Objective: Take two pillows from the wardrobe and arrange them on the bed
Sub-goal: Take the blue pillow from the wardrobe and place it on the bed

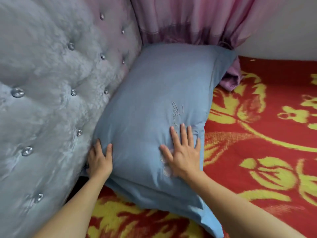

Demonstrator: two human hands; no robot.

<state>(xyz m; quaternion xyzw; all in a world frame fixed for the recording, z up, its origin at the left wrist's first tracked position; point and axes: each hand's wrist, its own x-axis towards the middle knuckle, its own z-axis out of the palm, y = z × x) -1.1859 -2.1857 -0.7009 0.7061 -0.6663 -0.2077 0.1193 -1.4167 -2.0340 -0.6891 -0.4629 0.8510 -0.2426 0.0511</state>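
Observation:
A light blue pillow (151,103) with embroidered script lies on the bed (260,152), leaning against the headboard. My left hand (99,160) clasps its near left edge, thumb on top and fingers tucked between pillow and headboard. My right hand (183,152) lies flat on the pillow's near right part, fingers spread, pressing down. Only one pillow is in view, and the wardrobe is out of sight.
The grey tufted headboard (48,93) with crystal buttons fills the left. A red blanket with yellow flowers covers the bed. Pink curtains (192,19) hang behind the pillow, with a bunched end (231,79) resting on the blanket. A pale wall (283,31) stands at the right.

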